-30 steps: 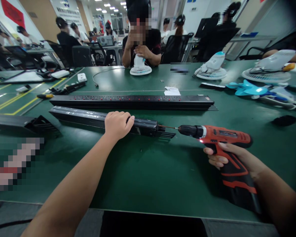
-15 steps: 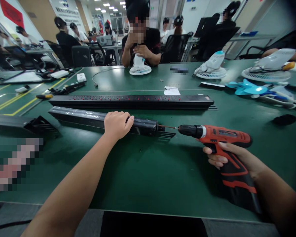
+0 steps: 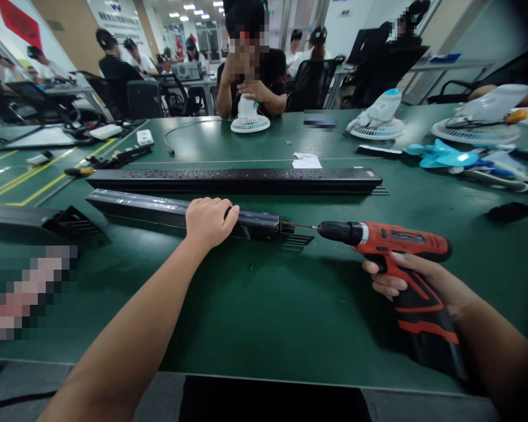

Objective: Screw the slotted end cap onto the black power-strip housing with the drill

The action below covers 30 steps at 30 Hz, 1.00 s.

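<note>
My left hand (image 3: 211, 223) is wrapped over a long black power strip (image 3: 145, 206) that lies on the green table, its socket face out of sight. In my right hand (image 3: 389, 281) is a red and black cordless drill (image 3: 405, 243), gripped by the handle. The drill's long thin bit (image 3: 301, 225) points left and reaches the right end of the strip, beside a slotted end bracket (image 3: 297, 240). Whether the tip sits in a screw is too small to tell. Behind it, a second power strip (image 3: 233, 181) lies parallel, with a row of red-marked sockets facing up.
Another black strip (image 3: 17, 217) lies at the left edge. Across the table a person (image 3: 255, 76) holds a white fan (image 3: 250, 122). More fan parts (image 3: 376, 120), blue blades (image 3: 442, 155) and a scrap of paper (image 3: 307, 161) lie toward the back and right.
Almost nothing differs. The drill has shifted very slightly to the right in view; my left hand and the strip under it stay in place.
</note>
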Each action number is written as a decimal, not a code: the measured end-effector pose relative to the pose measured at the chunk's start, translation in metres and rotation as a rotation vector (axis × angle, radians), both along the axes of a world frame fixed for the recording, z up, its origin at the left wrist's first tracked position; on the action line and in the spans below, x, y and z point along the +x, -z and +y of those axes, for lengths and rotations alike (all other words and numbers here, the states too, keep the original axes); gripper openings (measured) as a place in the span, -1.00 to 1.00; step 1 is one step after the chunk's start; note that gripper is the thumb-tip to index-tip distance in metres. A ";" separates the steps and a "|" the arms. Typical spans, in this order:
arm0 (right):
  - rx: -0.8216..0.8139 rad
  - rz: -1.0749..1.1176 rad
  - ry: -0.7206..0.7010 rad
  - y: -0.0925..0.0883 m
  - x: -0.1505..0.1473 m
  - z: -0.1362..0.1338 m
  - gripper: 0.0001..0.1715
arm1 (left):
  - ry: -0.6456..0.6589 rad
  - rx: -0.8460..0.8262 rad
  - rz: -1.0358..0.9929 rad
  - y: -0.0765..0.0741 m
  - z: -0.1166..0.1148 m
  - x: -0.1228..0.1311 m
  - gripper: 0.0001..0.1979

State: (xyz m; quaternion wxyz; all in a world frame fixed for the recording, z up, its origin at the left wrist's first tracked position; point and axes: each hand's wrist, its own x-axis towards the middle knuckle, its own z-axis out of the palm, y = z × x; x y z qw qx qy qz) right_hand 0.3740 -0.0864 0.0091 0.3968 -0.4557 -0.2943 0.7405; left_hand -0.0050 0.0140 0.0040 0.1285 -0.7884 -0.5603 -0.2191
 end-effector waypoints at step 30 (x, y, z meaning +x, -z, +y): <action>-0.024 0.010 -0.045 0.003 0.004 0.001 -0.65 | 0.010 -0.012 -0.014 0.000 0.001 -0.001 -0.48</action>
